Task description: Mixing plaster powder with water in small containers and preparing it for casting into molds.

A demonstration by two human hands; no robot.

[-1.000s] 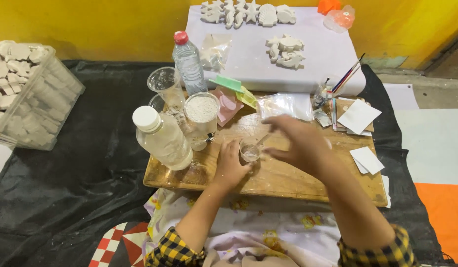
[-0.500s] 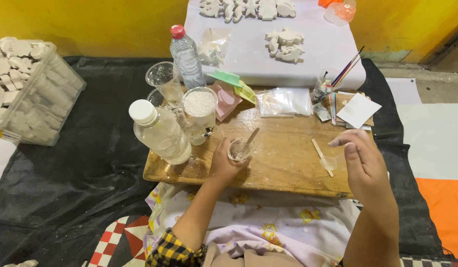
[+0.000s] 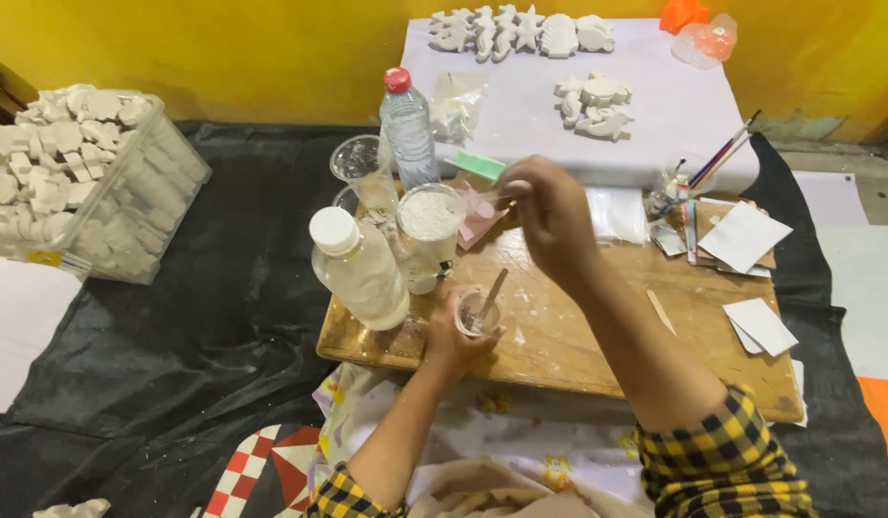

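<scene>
My left hand (image 3: 454, 338) grips a small clear cup (image 3: 479, 316) on the wooden board (image 3: 597, 350); a wooden stick leans inside the cup. My right hand (image 3: 551, 213) is raised over the board's far side. Its fingers pinch a small pale spoon (image 3: 484, 198) whose tip points at a plastic cup of white powder (image 3: 430, 230). A milky bottle with a white cap (image 3: 360, 270) stands left of that cup.
A red-capped water bottle (image 3: 407, 125) and an empty clear cup (image 3: 360, 165) stand behind the powder cup. White plaster figures lie on the low white table (image 3: 674, 105) and fill a clear bin (image 3: 75, 182) at left. Brushes (image 3: 720, 155), paper pieces (image 3: 746, 236) and a flat stick (image 3: 661, 312) lie at right.
My right hand has moved from the board's right side up and left to the powder cup, now holding the spoon. My left hand stays on the small cup.
</scene>
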